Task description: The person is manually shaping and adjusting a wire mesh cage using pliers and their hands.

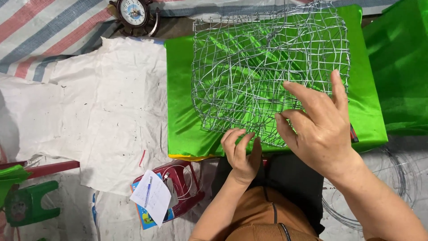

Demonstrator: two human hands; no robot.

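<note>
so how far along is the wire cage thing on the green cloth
Done: the wire cage already stands as a boxy woven frame on the green cloth. In hand: left hand and right hand work its near edge. Left: loose wire coils lie unused nearby.

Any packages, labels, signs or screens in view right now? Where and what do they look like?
No packages, signs or screens.
Clock: top left, round pale dial in a dark ship's-wheel frame.
Paper sheet: bottom left on a red stool, white, with a blue pen.
Booklet: under the sheet, blue and yellow.
</note>
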